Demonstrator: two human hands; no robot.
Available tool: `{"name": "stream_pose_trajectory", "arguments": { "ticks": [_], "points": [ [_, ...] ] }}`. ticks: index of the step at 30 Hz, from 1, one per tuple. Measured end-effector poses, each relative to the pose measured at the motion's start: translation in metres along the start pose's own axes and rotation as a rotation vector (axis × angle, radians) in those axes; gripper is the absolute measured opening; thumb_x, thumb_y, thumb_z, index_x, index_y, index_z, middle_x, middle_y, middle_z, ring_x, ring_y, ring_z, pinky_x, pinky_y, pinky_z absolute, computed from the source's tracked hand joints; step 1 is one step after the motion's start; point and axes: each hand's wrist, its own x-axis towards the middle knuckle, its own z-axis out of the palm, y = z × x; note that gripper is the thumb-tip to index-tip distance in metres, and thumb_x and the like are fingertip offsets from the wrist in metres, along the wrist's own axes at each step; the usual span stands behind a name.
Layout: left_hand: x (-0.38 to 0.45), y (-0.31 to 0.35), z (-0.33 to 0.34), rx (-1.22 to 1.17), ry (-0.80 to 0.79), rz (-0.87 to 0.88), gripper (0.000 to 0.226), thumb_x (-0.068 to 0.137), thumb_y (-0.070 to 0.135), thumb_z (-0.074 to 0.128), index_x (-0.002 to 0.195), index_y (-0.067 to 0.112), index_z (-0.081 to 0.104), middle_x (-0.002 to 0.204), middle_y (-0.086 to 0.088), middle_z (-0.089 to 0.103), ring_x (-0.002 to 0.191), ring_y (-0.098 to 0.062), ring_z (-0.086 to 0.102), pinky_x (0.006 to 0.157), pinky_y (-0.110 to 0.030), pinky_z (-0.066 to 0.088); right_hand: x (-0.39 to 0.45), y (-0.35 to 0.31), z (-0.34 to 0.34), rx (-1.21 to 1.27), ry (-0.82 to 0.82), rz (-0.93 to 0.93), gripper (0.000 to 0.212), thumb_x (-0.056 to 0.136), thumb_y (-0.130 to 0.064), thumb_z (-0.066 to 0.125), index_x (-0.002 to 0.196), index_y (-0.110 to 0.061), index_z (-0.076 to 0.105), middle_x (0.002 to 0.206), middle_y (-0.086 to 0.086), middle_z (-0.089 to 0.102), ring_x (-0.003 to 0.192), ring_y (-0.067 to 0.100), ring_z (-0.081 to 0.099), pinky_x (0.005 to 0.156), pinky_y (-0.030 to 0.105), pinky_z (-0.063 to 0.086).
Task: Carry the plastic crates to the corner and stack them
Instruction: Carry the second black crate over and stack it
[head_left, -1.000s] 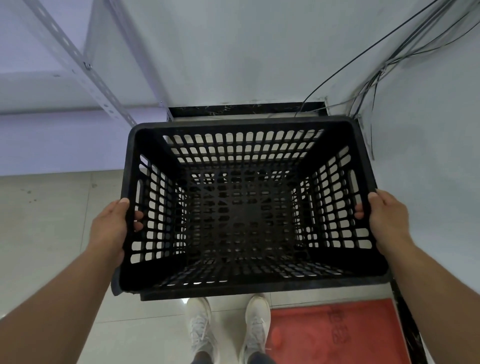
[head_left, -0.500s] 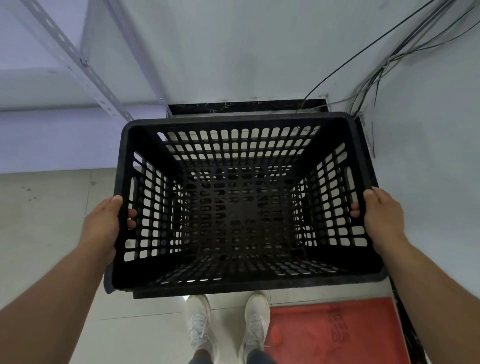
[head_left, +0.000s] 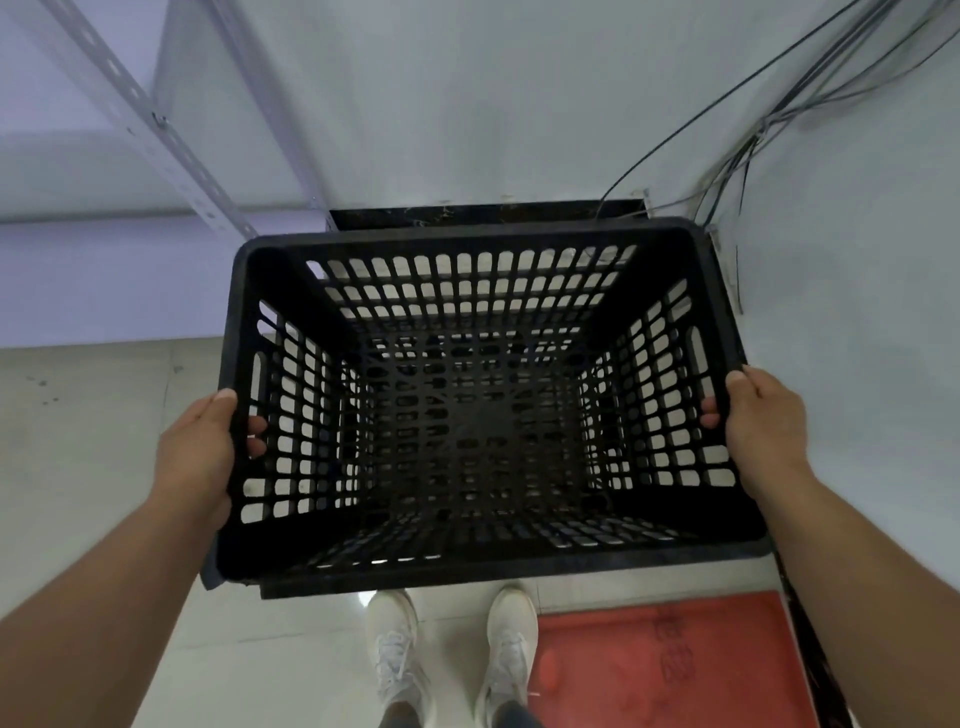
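Crate (head_left: 467, 415) is gripped at both side rims by left hand (head_left: 195, 457) and right hand (head_left: 763, 426), held over the corner, possibly above another crate. Misaligned lowering could jam it; cables (head_left: 737, 171) at the right could be snagged.

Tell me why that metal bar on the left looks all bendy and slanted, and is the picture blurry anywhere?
Head view: the wide-angle lens bends things near the edges, so the perforated metal bar leans and the walls curve. The black plastic crate, held by the left hand and right hand, looks fairly sharp. Soft, even light gives only faint shadows; a small bright glint shows on the floor tile by the white shoes.
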Motion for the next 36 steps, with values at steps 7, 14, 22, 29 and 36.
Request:
{"name": "stream_pose_trajectory", "arguments": {
  "ticks": [7, 14, 22, 29, 36],
  "points": [
    [-0.002, 0.001, 0.000, 0.002, -0.002, 0.010, 0.022, 0.097, 0.032, 0.042, 0.096, 0.017, 0.058, 0.079, -0.002, 0.057, 0.067, -0.015, 0.049, 0.067, -0.033, 0.044, 0.001, -0.001, 0.000, 0.000, 0.020, -0.027, 0.023, 0.095, -0.023, 0.037, 0.094, -0.015, 0.059, 0.078, 0.010, 0.063, 0.064, 0.023, 0.058, 0.076, 0.042, 0.051],
    [0.002, 0.004, 0.008, 0.050, 0.002, 0.051, 0.025, 0.098, 0.031, 0.039, 0.106, 0.015, 0.057, 0.080, -0.004, 0.056, 0.066, -0.017, 0.048, 0.063, -0.035, 0.045, 0.012, -0.002, 0.001, -0.001, -0.007, -0.006, 0.024, 0.096, -0.024, 0.037, 0.099, -0.015, 0.058, 0.076, 0.008, 0.062, 0.065, 0.022, 0.058, 0.078, 0.041, 0.050],
    [-0.002, 0.003, 0.005, 0.087, -0.017, 0.058, 0.024, 0.099, 0.031, 0.039, 0.105, 0.015, 0.055, 0.080, -0.003, 0.056, 0.066, -0.017, 0.048, 0.065, -0.033, 0.045, 0.010, -0.002, 0.001, -0.028, -0.006, -0.016, 0.025, 0.094, -0.025, 0.035, 0.095, -0.014, 0.057, 0.080, 0.012, 0.064, 0.064, 0.021, 0.059, 0.082, 0.045, 0.050],
    [0.002, 0.002, 0.003, 0.132, -0.016, 0.054, 0.025, 0.099, 0.034, 0.037, 0.104, 0.017, 0.055, 0.082, -0.002, 0.058, 0.068, -0.017, 0.051, 0.067, -0.035, 0.046, 0.011, -0.001, 0.002, -0.096, -0.019, -0.052, 0.029, 0.098, -0.025, 0.031, 0.104, -0.010, 0.055, 0.086, 0.016, 0.063, 0.068, 0.022, 0.058, 0.077, 0.037, 0.045],
    [0.006, 0.006, 0.002, 0.275, 0.000, 0.057, 0.038, 0.098, 0.037, 0.036, 0.120, 0.011, 0.053, 0.110, -0.013, 0.061, 0.092, -0.029, 0.059, 0.089, -0.046, 0.049, 0.008, -0.005, 0.005, -0.436, 0.044, -0.106, 0.045, 0.100, -0.025, 0.030, 0.138, -0.003, 0.039, 0.133, 0.027, 0.047, 0.121, 0.040, 0.045, 0.095, 0.044, 0.037]
  ]
}}
